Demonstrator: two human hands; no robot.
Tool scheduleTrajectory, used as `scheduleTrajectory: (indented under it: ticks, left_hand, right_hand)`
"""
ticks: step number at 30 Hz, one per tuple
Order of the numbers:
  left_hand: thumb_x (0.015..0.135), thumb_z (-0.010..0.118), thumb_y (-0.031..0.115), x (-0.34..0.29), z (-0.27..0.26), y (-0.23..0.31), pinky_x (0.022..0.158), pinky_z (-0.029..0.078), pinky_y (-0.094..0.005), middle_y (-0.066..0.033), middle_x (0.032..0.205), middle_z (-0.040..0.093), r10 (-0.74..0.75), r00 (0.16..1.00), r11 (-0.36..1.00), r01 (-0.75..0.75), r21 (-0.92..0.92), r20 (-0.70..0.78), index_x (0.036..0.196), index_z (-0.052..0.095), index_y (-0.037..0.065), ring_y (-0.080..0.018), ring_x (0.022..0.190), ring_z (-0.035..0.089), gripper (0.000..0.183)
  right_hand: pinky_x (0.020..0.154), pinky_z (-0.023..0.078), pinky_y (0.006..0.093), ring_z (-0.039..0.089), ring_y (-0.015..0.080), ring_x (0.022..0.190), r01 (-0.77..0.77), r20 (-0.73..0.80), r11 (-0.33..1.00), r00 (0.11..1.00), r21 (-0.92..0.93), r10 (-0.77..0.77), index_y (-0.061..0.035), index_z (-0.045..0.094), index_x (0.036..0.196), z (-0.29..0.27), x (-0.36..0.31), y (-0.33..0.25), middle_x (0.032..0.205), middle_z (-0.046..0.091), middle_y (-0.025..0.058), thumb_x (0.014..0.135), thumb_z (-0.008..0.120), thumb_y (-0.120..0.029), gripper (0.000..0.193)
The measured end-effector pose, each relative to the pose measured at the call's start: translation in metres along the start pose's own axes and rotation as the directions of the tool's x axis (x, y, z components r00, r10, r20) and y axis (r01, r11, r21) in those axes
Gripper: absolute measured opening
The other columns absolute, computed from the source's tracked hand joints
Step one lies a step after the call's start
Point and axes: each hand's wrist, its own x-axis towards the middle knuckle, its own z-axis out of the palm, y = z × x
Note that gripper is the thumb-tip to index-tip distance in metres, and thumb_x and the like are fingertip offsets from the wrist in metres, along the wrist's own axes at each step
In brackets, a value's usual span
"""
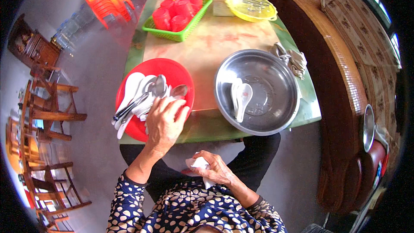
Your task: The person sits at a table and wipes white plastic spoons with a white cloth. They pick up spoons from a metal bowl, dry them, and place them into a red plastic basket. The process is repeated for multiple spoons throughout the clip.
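Observation:
My left hand (pixel 166 123) reaches over a red round tray (pixel 177 71) at the table's near left, its fingers apart at the edge of a pile of spoons. White soup spoons (pixel 130 87) lie there with several metal spoons (pixel 159 86); the fingertips hide part of the pile. In my lap, just off the table edge, my right hand (pixel 217 170) is closed around a crumpled white cloth (pixel 200 163). To the right of the tray, a wide steel basin (pixel 276 99) holds white soup spoons (pixel 244 97) on its left side.
Farther up the table (pixel 207 51) stand a green basket (pixel 183 36) of red cups (pixel 183 7) and a yellow basket (pixel 252 16). A crumpled grey cloth (pixel 296 62) lies beyond the basin. A wooden bench (pixel 340 60) runs along the right; orange plastic chairs (pixel 105 0) stand far left.

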Motion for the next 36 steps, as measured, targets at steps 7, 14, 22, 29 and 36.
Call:
scheduleTrajectory:
  ticks: [7, 14, 22, 29, 36]
  left_hand:
    - [0.069, 0.074, 0.025, 0.034, 0.054, 0.061, 0.062, 0.041, -0.0339, -0.0023, 0.070, 0.055, 0.236, 0.954, 0.972, -0.235, -0.030, 0.186, 0.067, 0.061, 0.010, -0.0218, 0.071, 0.051, 0.020]
    - [0.064, 0.070, 0.047, 0.050, 0.091, 0.081, 0.070, 0.036, -0.0443, -0.0084, 0.075, 0.062, 0.140, 0.853, 0.958, -0.244, 0.148, 0.503, 0.069, 0.066, 0.009, -0.0249, 0.085, 0.054, 0.038]
    - [0.067, 0.068, 0.033, 0.053, 0.103, 0.075, 0.069, 0.036, -0.0432, -0.0054, 0.070, 0.061, 0.054, 0.804, 0.968, -0.189, 0.168, 0.591, 0.068, 0.066, 0.011, -0.0228, 0.075, 0.057, 0.022]
    - [0.079, 0.063, 0.032, 0.060, 0.097, 0.074, 0.060, 0.042, -0.0406, -0.0071, 0.064, 0.059, 0.155, 0.881, 0.971, -0.220, 0.097, 0.446, 0.063, 0.059, 0.009, -0.0266, 0.065, 0.059, 0.028]
    - [0.086, 0.058, 0.030, 0.063, 0.094, 0.078, 0.047, 0.044, -0.0466, -0.0160, 0.055, 0.057, -0.023, 0.814, 0.982, -0.091, 0.166, 0.580, 0.084, 0.050, 0.007, -0.0352, 0.052, 0.059, 0.024]
  right_hand:
    - [0.076, 0.048, 0.0383, 0.061, 0.0308, 0.086, -0.015, -0.028, 0.998, 0.999, 0.068, 0.017, 0.0006, 0.058, 0.102, -0.020, -0.012, 0.012, 0.092, 0.061, 0.0173, 0.073, 0.064, -0.029, 0.042]
    - [0.074, 0.049, 0.0366, 0.062, 0.0293, 0.085, -0.022, -0.056, 0.988, 0.998, 0.155, 0.031, -0.0001, 0.058, 0.102, -0.044, -0.018, 0.018, 0.090, 0.061, 0.0158, 0.077, 0.063, -0.026, 0.036]
    - [0.076, 0.048, 0.0378, 0.062, 0.0315, 0.087, 0.008, -0.088, 0.989, 0.996, 0.147, 0.005, 0.0004, 0.058, 0.104, -0.060, -0.008, 0.044, 0.094, 0.061, 0.0175, 0.076, 0.063, -0.029, 0.041]
    - [0.079, 0.047, 0.0389, 0.061, 0.0324, 0.090, 0.004, -0.067, 0.989, 0.998, 0.151, 0.007, 0.0016, 0.057, 0.106, -0.064, -0.007, 0.047, 0.096, 0.061, 0.0189, 0.077, 0.061, -0.032, 0.044]
    - [0.079, 0.047, 0.0393, 0.061, 0.0331, 0.090, 0.004, -0.078, 0.989, 0.997, 0.149, 0.007, 0.0007, 0.057, 0.106, -0.065, -0.011, 0.048, 0.097, 0.061, 0.0184, 0.076, 0.061, -0.031, 0.044]
